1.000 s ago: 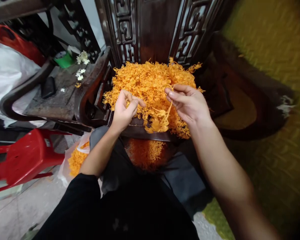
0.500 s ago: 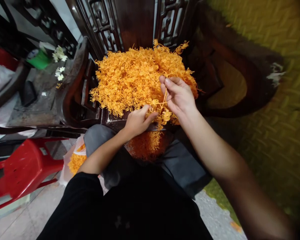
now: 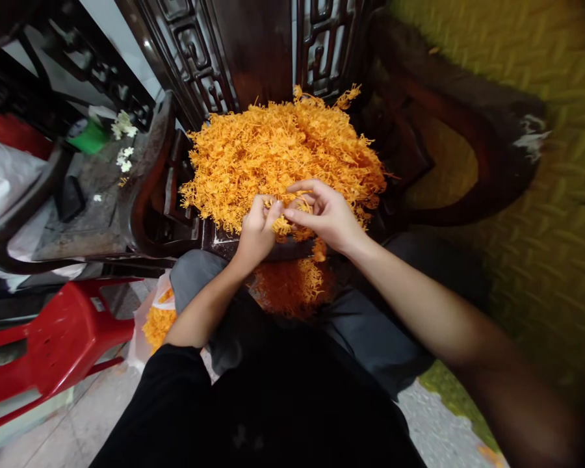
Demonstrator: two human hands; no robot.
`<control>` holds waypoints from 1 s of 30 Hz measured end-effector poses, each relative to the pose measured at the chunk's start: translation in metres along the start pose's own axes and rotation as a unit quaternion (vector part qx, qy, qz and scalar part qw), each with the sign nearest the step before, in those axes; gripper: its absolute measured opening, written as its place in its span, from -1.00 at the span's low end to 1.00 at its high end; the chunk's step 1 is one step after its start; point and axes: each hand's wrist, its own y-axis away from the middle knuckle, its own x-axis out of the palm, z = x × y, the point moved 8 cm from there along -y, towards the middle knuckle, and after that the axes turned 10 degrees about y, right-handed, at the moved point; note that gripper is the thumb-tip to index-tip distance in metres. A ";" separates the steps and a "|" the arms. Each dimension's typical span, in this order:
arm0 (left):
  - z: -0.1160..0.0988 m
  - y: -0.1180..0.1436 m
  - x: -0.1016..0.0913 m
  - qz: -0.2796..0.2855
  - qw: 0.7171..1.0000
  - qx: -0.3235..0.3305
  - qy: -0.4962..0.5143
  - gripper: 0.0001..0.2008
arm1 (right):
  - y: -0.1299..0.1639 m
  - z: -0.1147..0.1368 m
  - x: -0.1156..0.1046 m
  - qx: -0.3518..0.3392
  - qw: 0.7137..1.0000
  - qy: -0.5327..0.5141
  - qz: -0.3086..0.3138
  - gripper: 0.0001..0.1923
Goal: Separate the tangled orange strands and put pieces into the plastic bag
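Just in front of the orange heap (image 3: 273, 149) on the chair (image 3: 258, 52), left hand (image 3: 257, 231) points up, pinching an orange sprig (image 3: 281, 227); next along, right hand (image 3: 330, 218) slants in, thumb and forefinger bowed apart around thin strands (image 3: 303, 203), can't tell if gripped tbh.

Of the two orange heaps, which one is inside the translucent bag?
The smaller heap, beside the red chair; the larger heap lies outside any bag, on the dark wooden chair.
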 end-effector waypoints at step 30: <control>-0.019 -0.006 -0.029 0.043 0.976 0.100 -0.187 -0.55 | -0.010 -0.012 0.044 -0.012 0.955 0.219 0.201 -0.52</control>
